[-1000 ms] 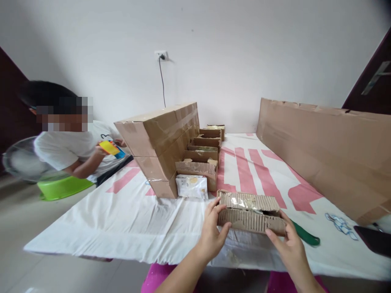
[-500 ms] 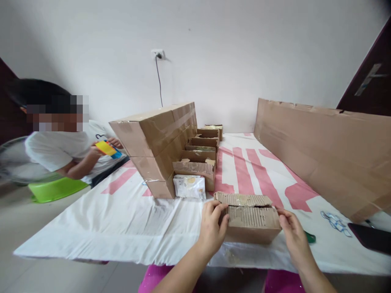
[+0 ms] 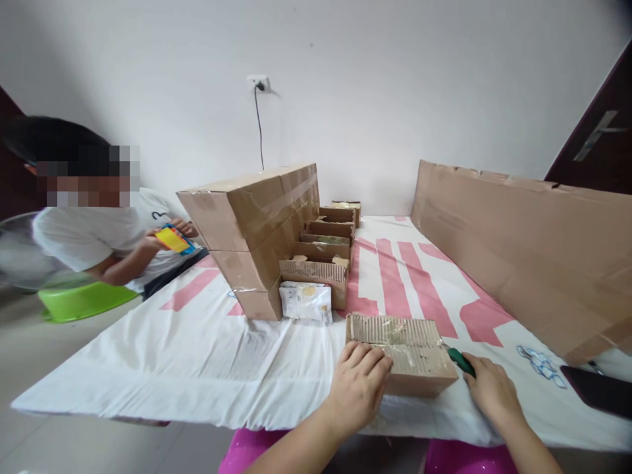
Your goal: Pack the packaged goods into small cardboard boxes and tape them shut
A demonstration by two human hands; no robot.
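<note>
A small cardboard box (image 3: pixel 419 378) lies near the table's front edge, its ribbed top flaps folded in and a strip of clear tape across them. My left hand (image 3: pixel 359 382) is over its left end, fingers curled together on the top and holding it; the thumb is hidden. At the box's right end, my right hand (image 3: pixel 494 388) is closed around a green box cutter (image 3: pixel 462 361). The cutter's tip is at the box's upper right edge; its blade is hard to make out.
Stacked cardboard boxes (image 3: pixel 261 217) stand left of centre, with open cardboard bins (image 3: pixel 320 280) beside them. A white printed packet (image 3: pixel 306 303) leans in front. A large cardboard panel (image 3: pixel 518 250) borders the right, near a dark flat device (image 3: pixel 600 392). Another person (image 3: pixel 99 243) sits at left holding a yellow-and-blue object.
My right hand has left the box's right end and taken up the green box cutter from the table. My left hand has shifted from the box's left edge onto its top; the flaps lie flatter.
</note>
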